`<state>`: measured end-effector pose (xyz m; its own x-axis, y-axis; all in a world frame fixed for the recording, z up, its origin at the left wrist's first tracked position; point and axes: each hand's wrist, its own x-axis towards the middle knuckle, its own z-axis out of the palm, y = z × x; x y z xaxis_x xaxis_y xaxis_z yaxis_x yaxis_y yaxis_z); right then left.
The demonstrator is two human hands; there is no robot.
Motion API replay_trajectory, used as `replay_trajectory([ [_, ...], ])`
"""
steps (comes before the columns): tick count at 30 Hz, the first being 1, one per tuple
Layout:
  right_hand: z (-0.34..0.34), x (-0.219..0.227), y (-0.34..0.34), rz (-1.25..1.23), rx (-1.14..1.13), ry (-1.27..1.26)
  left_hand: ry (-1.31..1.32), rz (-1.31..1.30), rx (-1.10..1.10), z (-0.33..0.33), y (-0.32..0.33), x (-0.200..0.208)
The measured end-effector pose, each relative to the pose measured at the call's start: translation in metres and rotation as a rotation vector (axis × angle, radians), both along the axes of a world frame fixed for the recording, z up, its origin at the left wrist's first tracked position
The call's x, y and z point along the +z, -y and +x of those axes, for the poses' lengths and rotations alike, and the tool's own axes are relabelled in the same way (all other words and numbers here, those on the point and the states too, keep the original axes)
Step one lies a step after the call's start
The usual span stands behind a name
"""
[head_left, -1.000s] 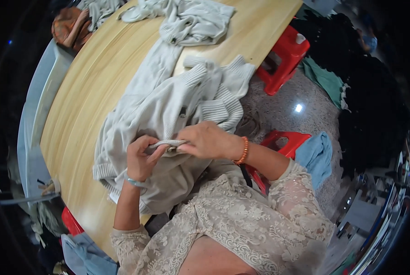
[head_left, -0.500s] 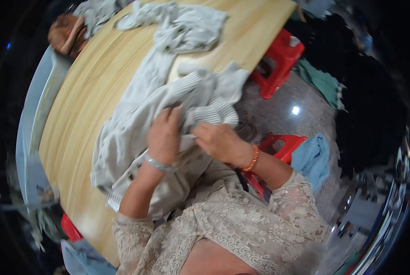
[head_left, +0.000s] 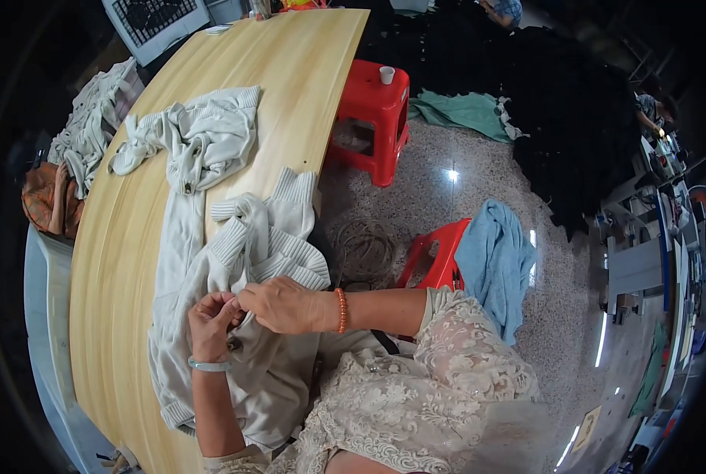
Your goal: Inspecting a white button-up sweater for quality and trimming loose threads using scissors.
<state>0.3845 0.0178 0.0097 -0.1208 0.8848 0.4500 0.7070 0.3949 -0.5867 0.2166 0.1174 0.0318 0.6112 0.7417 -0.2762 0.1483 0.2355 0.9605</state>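
Observation:
An off-white knitted garment (head_left: 266,395) with ribbed edges and a dark button lies across the table edge and over my lap. Above it my left hand (head_left: 210,322) is closed, thumb and fingers pinched. My right hand (head_left: 282,305) meets it fingertip to fingertip, also pinching. Whatever sits between the fingertips is too small and hidden to make out. Just beyond the hands lie the garment's ribbed bands (head_left: 289,261), loosely bunched. Farther up the table is a crumpled heap of similar off-white knitwear (head_left: 210,134); I cannot tell whether it is a separate piece.
The wooden table (head_left: 116,316) runs along my left. A red stool (head_left: 380,103) bearing a white cup (head_left: 387,75) stands beyond its right edge. Blue cloth (head_left: 495,261) drapes over another red stool (head_left: 440,249). Dark fabric (head_left: 558,118) covers the floor farther off. Another person (head_left: 48,193) sits at the left.
My hands have left the ribbed band and come together, fingertips touching. The view has shifted, showing more of the table's far end and floor.

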Motion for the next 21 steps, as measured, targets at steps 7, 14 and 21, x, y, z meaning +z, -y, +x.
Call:
replay_trajectory([
  [7, -0.001, 0.004, 0.004, -0.089, -0.032, -0.085, -0.01, 0.007, -0.002, -0.004, 0.003, 0.004],
  [14, 0.005, -0.006, 0.0, -0.169, 0.055, 0.035, -0.119, 0.358, -0.152, -0.017, 0.029, 0.009],
  [21, 0.005, -0.011, -0.005, -0.145, 0.136, 0.019, -0.201, 0.701, -0.101, -0.021, 0.031, 0.001],
])
